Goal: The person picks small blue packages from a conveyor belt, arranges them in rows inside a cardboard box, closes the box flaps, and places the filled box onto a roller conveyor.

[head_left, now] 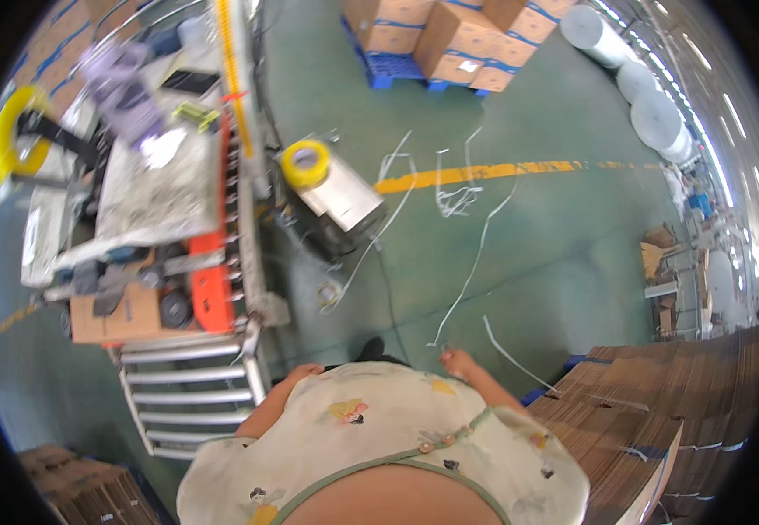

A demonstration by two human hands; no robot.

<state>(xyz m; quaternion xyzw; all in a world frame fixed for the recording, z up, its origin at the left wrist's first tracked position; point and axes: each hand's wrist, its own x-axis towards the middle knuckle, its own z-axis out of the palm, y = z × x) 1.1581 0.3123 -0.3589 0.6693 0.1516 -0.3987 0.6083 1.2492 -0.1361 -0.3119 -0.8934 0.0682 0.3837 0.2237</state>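
Standing on green floor (563,262) with the left hand (307,371) at the left edge of the shirt (397,394), near the roller conveyor (191,377), with fingers mostly hidden; cannot tell how far open or whether holding anything. With the right hand (459,363) partly curled just beside the near end of a white strap (485,232) running forward across the floor, well apart from the left hand; cannot tell whether gripping it

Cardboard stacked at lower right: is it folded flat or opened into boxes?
Folded flat: the cardboard shows many thin edges packed tightly together.
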